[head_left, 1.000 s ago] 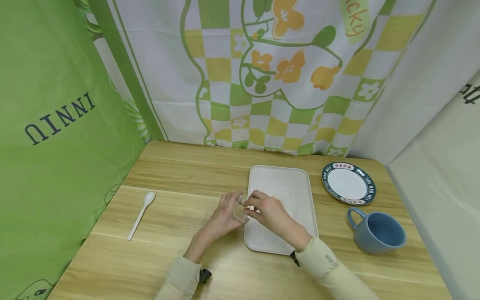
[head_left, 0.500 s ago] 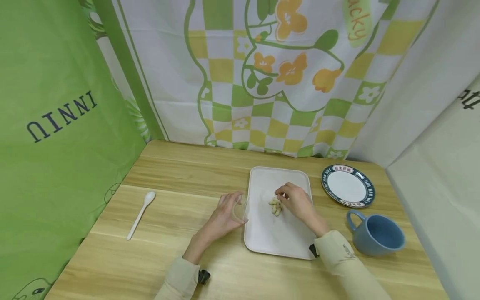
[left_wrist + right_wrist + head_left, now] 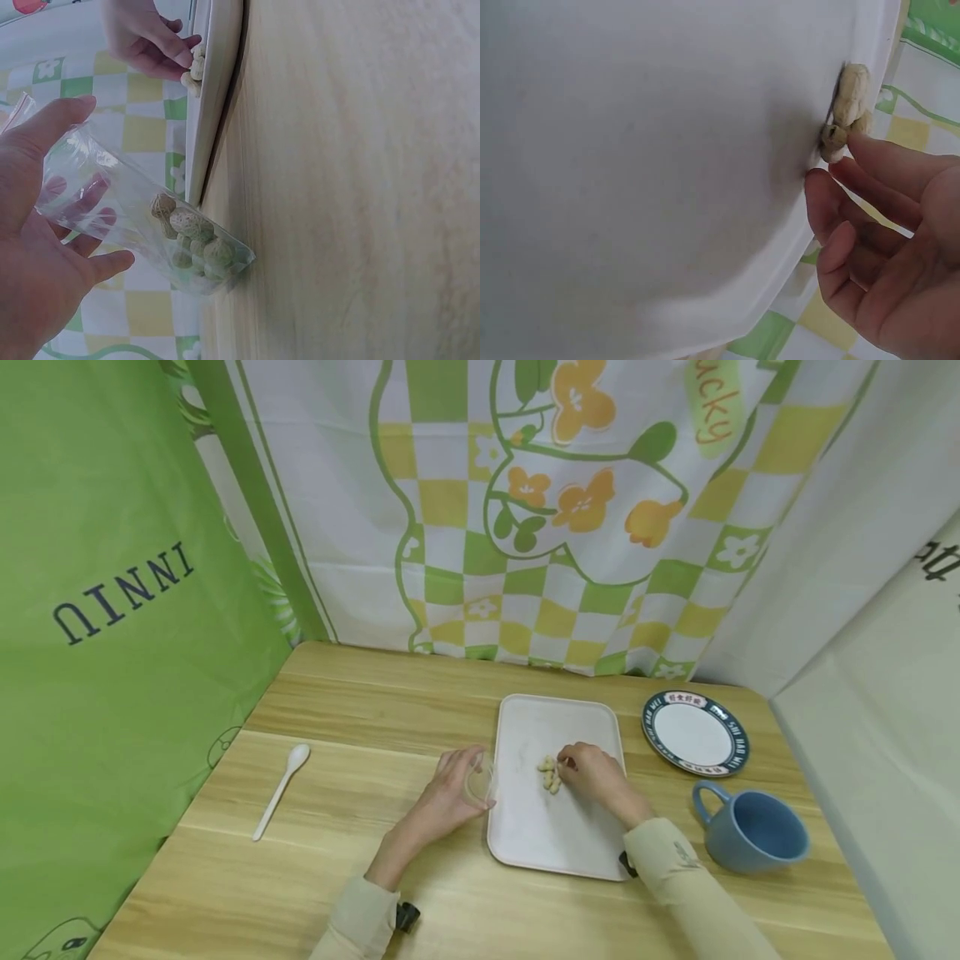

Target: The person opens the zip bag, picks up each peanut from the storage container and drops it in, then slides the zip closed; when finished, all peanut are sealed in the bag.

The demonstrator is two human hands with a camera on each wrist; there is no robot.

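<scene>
My left hand [image 3: 444, 793] holds a clear plastic bag [image 3: 124, 176] by its upper part, just left of the white tray [image 3: 536, 835]. Several unshelled peanuts [image 3: 193, 226] lie at the bottom of the bag, which reaches down close to the wooden table. On the tray sits a small pile of peanuts [image 3: 550, 779]. My right hand [image 3: 597, 777] is at the right side of this pile, and in the right wrist view its thumb and fingertips pinch a peanut [image 3: 832, 140] there. The fingers partly cover that peanut.
A white spoon [image 3: 282, 791] lies on the table [image 3: 360, 777] at the left. To the right of the tray are a plate [image 3: 693, 732] with a dark green patterned rim and a blue mug [image 3: 750, 839]. A printed curtain [image 3: 525, 610] hangs along the back edge.
My right hand has moved from the mouth of the bag rightward to the peanut pile, then lowered its fingertips to it. The left hand and bag have stayed nearly still.
</scene>
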